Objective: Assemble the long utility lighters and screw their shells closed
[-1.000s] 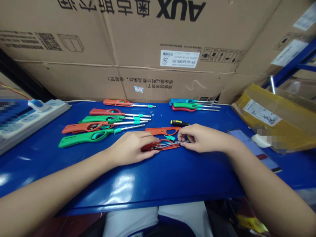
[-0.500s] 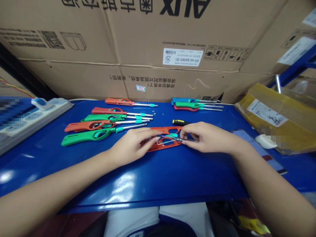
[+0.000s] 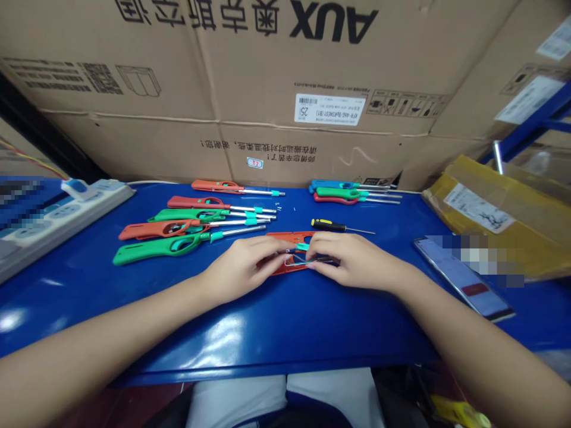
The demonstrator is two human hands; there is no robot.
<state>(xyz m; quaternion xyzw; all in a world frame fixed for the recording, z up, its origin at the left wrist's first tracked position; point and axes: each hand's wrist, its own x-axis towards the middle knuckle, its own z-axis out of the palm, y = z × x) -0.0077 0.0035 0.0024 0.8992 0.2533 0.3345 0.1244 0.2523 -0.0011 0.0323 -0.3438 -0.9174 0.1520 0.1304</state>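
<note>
My left hand (image 3: pixel 243 266) is closed in a pinch on a small wired inner part of a lighter, mostly hidden by the fingers. From it a thin pale wire (image 3: pixel 298 263) runs across to my right hand (image 3: pixel 352 257). The right fingers are pinched on the wire and a thin dark rod (image 3: pixel 328 260). Under both hands lie the opened orange lighter casing halves (image 3: pixel 285 271), partly covered. A teal piece (image 3: pixel 303 246) shows between the hands. Just beyond the right hand rests a black and yellow screwdriver (image 3: pixel 329 225).
Several long-necked lighters (image 3: pixel 156 248) lie at the left, and more lighters (image 3: pixel 338 192) at the back right. A power strip (image 3: pixel 62 220) borders the left. At the right are a phone (image 3: pixel 461 276) and a yellow-taped parcel (image 3: pixel 482 208). A large cardboard box (image 3: pixel 250 101) stands behind.
My right hand has moved left, closer to my left hand, uncovering the screwdriver's shaft. The wire between the hands now spans a shorter gap.
</note>
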